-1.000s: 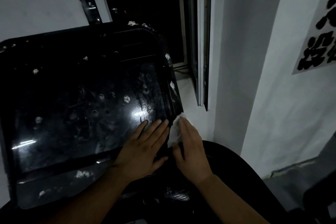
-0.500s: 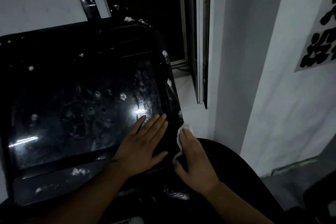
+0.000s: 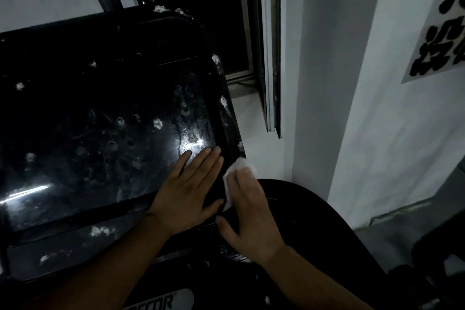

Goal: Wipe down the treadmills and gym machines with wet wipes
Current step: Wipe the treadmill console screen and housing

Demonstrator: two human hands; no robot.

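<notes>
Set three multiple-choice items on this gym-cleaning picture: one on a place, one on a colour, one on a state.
1. Where is the wet wipe? A) under the right hand, at the panel's right edge B) on the floor C) hanging from the window frame
2. What colour is the wet wipe? A) blue B) white C) yellow
3. How does the left hand lie? A) in a fist B) round a bottle C) flat on the panel, fingers straight
Answers: A, it peeks out beneath that hand's fingers; B, it shows white against the dark panel; C, its straight fingers rest there.
</notes>
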